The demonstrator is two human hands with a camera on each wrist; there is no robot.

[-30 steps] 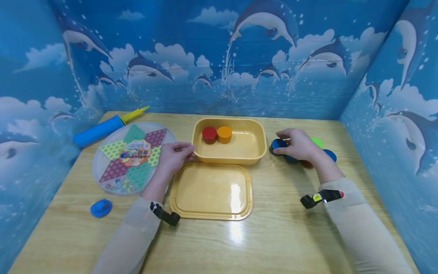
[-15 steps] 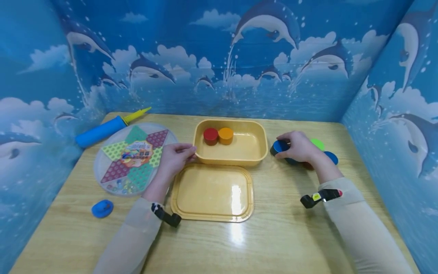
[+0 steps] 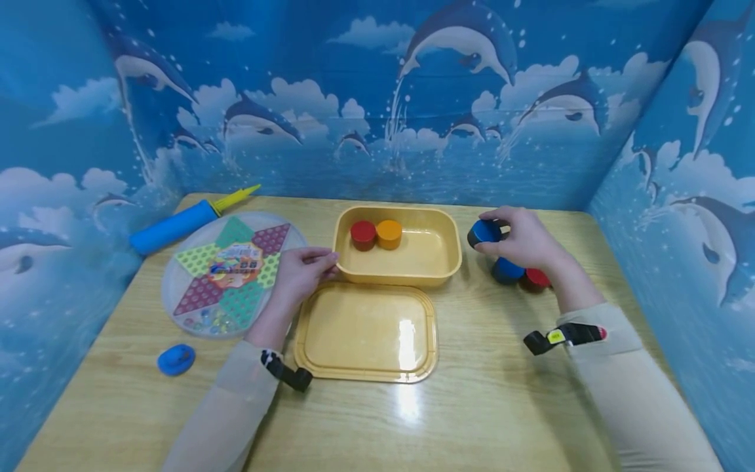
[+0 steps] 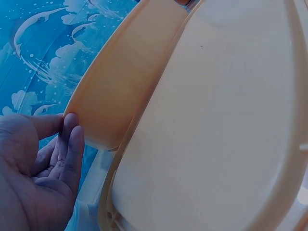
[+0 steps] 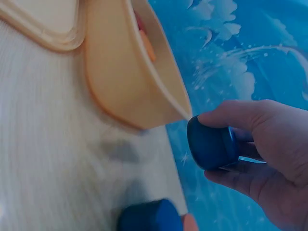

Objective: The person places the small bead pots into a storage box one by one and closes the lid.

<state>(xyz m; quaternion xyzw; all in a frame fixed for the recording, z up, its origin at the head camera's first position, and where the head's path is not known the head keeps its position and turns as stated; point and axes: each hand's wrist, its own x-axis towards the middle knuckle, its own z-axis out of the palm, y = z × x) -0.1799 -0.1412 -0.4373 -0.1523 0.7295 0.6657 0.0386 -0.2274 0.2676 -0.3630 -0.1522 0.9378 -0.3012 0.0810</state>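
Note:
My right hand [image 3: 525, 239] grips a dark blue round block [image 3: 485, 233] between thumb and fingers. In the right wrist view this block [image 5: 209, 144] is raised off the table, just beyond the box's right end. With thumb and fingertips my left hand [image 3: 301, 272] pinches the left rim of a yellow plastic box [image 3: 398, 278]. Inside the box, towards its left, a red round block [image 3: 363, 235] and an orange round block [image 3: 389, 234] stand side by side. Below my right hand, another blue block [image 3: 507, 271] and a red block [image 3: 537, 280] stand on the table.
A flat yellow lid [image 3: 366, 334] lies in front of the box. To the left are a round Chinese checkers board [image 3: 194, 255], a blue hand pump [image 3: 174, 226] with a yellow nozzle and a small blue object [image 3: 175, 359]. Dolphin-printed curtains [image 3: 377, 157] surround the table.
My right hand has lifted the dark blue block and shifted slightly away from me, baring the blue and red blocks below. The green block is now hidden behind the hand. My left hand stays put.

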